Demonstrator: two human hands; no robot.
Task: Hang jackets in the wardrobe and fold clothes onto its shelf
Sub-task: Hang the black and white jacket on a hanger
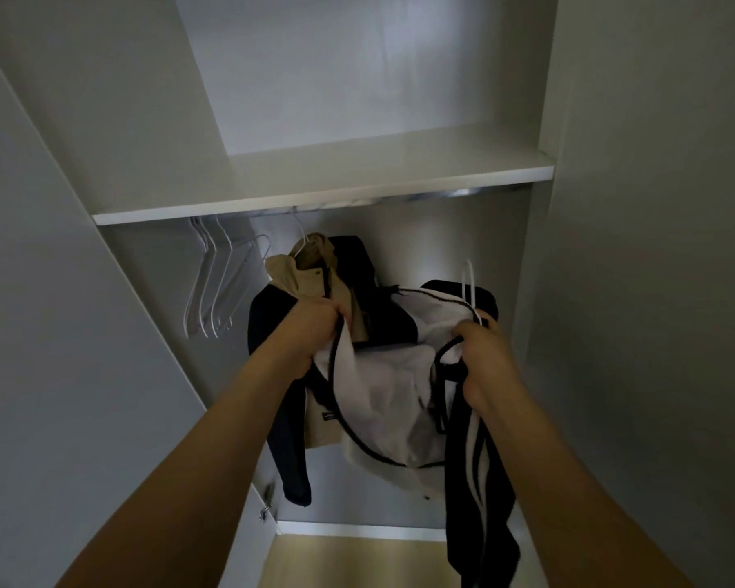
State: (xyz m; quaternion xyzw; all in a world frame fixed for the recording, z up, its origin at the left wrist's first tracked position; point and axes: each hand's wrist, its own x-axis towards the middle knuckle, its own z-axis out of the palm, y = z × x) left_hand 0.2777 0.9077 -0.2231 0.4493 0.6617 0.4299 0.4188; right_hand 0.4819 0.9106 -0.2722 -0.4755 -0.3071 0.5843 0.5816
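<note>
I hold a black jacket with a white lining (393, 392) up inside the wardrobe, spread open between both hands. My left hand (315, 333) grips its left front edge by the zipper. My right hand (482, 358) grips the right front edge together with a white hanger (469, 290), whose hook points up below the rail. Behind it, a beige and dark jacket (315, 273) hangs on a hanger from the metal rail (442, 195). The white shelf (315, 184) above the rail carries nothing.
Several bare white hangers (213, 286) hang at the rail's left end. The wardrobe's side walls close in left and right. A white base board (357, 530) and wooden floor (349, 562) lie below. A hinge (266, 502) sits low on the left wall.
</note>
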